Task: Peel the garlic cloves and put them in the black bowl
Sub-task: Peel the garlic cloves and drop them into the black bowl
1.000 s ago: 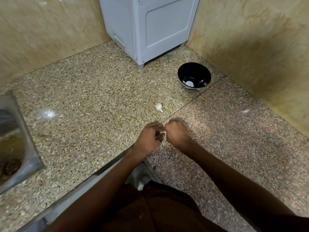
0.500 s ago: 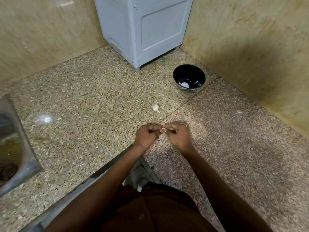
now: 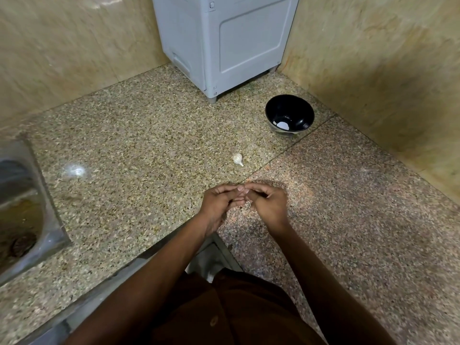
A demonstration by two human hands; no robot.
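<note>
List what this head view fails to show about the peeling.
- Clove between the hands: hidden by fingertips; peeled or not, unclear.
- White patch in the black bowl: too small to tell a clove from glare.
- Garlic piece on the counter: too small to count cloves.
- Sink: cut by the left edge.
</note>
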